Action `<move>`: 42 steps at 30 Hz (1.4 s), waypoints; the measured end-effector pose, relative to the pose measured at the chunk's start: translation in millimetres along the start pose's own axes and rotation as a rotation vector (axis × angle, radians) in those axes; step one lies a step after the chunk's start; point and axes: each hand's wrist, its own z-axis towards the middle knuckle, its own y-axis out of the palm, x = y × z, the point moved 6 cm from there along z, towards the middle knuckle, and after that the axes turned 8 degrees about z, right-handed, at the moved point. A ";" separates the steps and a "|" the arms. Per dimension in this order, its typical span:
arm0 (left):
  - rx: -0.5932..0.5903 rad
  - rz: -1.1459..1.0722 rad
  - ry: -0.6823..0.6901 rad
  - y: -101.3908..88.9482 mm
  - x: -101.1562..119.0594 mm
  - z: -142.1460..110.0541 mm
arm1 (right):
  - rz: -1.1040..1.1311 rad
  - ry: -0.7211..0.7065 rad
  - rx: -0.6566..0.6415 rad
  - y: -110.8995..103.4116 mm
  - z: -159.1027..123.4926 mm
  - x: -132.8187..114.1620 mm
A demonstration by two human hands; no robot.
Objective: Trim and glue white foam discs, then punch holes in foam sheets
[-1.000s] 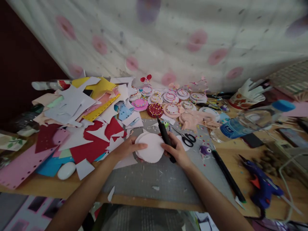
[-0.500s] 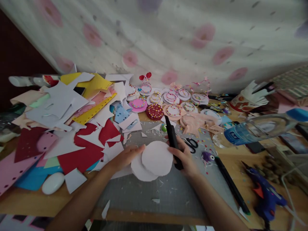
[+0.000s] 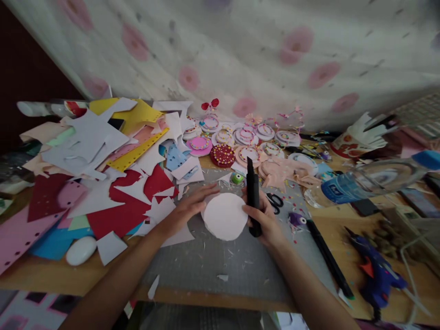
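Two white paper discs (image 3: 225, 217) lie almost fully stacked between my hands, a thin edge of the lower one showing at the left. My left hand (image 3: 192, 204) is open, its fingers stretched along the discs' back left edge and touching it. A black utility knife (image 3: 253, 197) stands nearly upright in my right hand (image 3: 266, 220), its dark blade extended and pointing away from me. The thumb of that hand also rests at the discs' right edge. Below is a grey cutting mat (image 3: 220, 266) strewn with small paper scraps.
Coloured paper offcuts (image 3: 120, 201) are heaped on the left. Decorated paper hats (image 3: 223, 156) stand along the back. At right are black-handled scissors (image 3: 275, 202), a water bottle (image 3: 364, 183) on its side, a black marker (image 3: 330, 259) and a blue glue gun (image 3: 374, 268).
The two discs have come from overlapping off-centre to nearly aligned. My left hand has gone from pinching them to stretched fingers. The knife has turned more upright.
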 end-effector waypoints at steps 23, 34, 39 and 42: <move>0.502 0.747 0.197 1.0 7.4 -19.9 | -1.295 -0.598 -0.302 29.3 -26.4 -6.3; 0.541 0.778 0.286 1.1 16.2 -22.7 | -1.264 -0.611 -0.289 20.7 -22.2 -10.5; 0.542 0.804 0.246 0.4 17.2 -21.6 | -1.223 -0.596 -0.330 26.3 -25.4 -7.3; 0.548 0.812 0.228 0.8 14.8 -20.6 | -1.229 -0.593 -0.290 25.5 -24.2 -7.8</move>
